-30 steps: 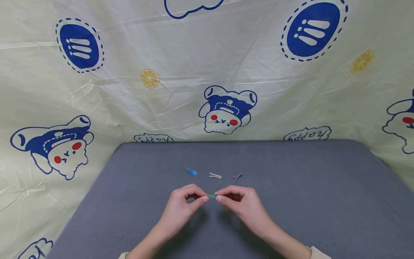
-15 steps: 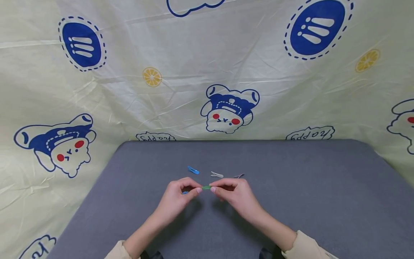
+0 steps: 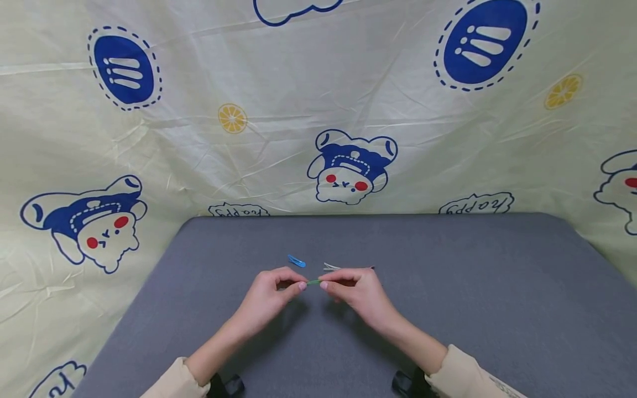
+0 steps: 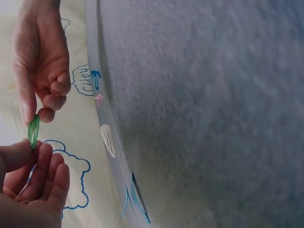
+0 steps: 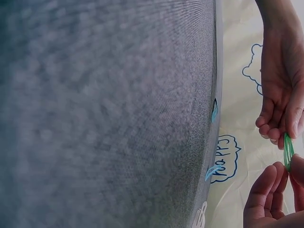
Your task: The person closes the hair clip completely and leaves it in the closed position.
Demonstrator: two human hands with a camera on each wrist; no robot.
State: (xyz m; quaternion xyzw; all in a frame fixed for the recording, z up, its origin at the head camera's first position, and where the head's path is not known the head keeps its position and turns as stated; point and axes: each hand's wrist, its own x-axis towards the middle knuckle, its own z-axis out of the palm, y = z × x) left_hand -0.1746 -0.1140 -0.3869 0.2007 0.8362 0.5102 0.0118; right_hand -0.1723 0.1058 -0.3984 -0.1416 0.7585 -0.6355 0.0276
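A green snap hair clip [image 3: 313, 282] is held in the air between both hands, above the table. My left hand [image 3: 269, 296] pinches one end of it between thumb and forefinger. The other end is pinched likewise by my right hand [image 3: 364, 292]. In the left wrist view, the green clip [image 4: 33, 131] stretches between the two sets of fingertips, and the right wrist view shows the clip [image 5: 288, 152] too. Whether it is snapped open or closed, I cannot tell. Beyond the hands lie a blue hair clip [image 3: 296, 261] and a white hair clip [image 3: 330, 267].
The right hand mostly covers a purplish clip [image 4: 99, 99], visible in the left wrist view. Another blue clip [image 4: 96, 80] lies farther along there. The grey table [image 3: 448, 265] ends at a printed cloth backdrop [image 3: 278, 155]. Dark objects [image 3: 404, 383] sit under the wrists.
Both hands have moved forward and slightly left with the green hair clip, still pinching its two ends. The right hand now covers most of the purplish clip and part of the white one.
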